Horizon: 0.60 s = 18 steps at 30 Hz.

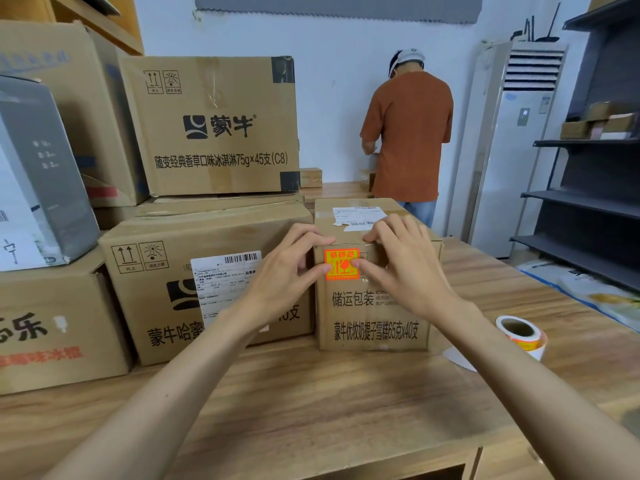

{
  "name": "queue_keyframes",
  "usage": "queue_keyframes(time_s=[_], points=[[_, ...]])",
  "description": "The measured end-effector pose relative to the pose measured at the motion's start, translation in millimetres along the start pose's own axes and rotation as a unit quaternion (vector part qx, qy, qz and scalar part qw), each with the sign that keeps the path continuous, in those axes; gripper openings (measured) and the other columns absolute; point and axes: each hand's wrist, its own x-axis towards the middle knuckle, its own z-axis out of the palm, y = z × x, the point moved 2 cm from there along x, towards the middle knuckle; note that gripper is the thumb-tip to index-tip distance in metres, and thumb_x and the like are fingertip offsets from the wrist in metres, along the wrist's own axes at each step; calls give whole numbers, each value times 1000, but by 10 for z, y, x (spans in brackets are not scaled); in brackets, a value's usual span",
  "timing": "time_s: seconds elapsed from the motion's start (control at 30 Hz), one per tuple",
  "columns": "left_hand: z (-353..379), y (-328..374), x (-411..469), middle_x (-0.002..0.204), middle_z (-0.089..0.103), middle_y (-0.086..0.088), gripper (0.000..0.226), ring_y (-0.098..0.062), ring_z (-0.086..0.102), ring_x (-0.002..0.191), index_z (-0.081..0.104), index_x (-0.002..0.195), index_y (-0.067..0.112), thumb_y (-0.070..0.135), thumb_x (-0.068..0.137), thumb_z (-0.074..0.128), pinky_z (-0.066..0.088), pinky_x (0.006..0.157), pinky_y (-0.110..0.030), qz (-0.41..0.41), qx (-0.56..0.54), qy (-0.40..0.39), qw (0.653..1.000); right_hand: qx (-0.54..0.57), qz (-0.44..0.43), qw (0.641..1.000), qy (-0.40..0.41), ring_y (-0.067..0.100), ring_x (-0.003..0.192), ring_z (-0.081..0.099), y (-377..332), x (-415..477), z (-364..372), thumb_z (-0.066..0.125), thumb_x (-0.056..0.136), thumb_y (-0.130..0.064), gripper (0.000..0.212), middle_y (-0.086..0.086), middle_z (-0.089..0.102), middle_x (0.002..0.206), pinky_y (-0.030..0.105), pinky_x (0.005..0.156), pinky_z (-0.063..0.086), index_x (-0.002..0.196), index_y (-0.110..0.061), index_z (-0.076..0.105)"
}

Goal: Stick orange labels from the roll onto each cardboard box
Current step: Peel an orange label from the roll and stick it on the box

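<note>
A small upright cardboard box [375,306] stands mid-table with an orange label [341,263] stuck on its front face near the top edge. My left hand [287,268] rests its fingers on the box's top left corner while its thumb presses the label's left edge. My right hand [394,261] lies over the top front edge, thumb pressing the label's right edge. The label roll [521,336] lies on the table to the right, with a strip of white backing paper [459,358] trailing from it.
Larger cardboard boxes [207,292] are stacked to the left, one [214,123] on top behind. A person in an orange shirt [408,133] stands at the back, facing away. Grey shelving [588,202] lines the right wall. The wooden table [311,393] reaches to the front.
</note>
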Motion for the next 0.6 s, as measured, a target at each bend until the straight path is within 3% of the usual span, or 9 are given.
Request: queue_keyframes(time_s=[0.13,0.3,0.47,0.6], points=[[-7,10,63,118,52,10,24,-16,49,75,68,120,22,18,96,68,48,77,-39,-16,-53,8,998,24,11,1000,-3,20,94,44,22,43,-2,59,88,-50,33,-3,51,100,37,78,34,97,-18,57],[-2,35,48,119,53,9,23,-12,49,76,68,121,21,19,99,64,48,79,-37,-15,-61,15,998,16,7,1000,-3,21,95,44,15,28,-5,55,92,-49,32,-2,51,101,38,77,35,99,-18,57],[14,26,-16,132,44,17,48,-11,51,75,56,133,28,23,89,75,54,72,-41,-3,25,-12,1000,-45,-29,998,-24,25,98,47,7,-38,-17,74,79,-48,49,2,54,110,40,78,39,108,-14,56],[31,23,-52,137,41,18,59,-10,51,74,53,136,29,23,84,80,54,69,-41,6,42,-7,999,-72,-39,996,-33,25,100,48,-2,-70,-3,75,74,-51,59,4,55,115,38,79,38,112,-11,56]])
